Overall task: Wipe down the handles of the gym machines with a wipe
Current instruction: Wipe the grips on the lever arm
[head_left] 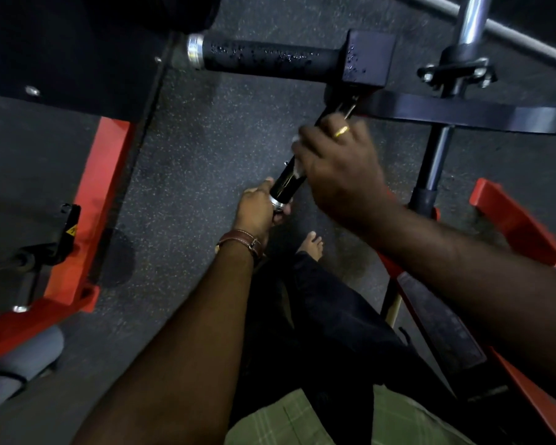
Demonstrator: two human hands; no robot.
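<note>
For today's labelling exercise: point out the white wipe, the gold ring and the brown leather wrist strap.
White wipe point(297, 166), head view: crumpled edge under the right hand.
Gold ring point(341, 131), head view: band's top.
Brown leather wrist strap point(242, 237), head view: middle of strap.

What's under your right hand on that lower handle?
Under the right hand, bits of a white wipe show against the glossy black lower handle. Most of the wipe is covered. The left hand grips the handle's silver end.
</note>
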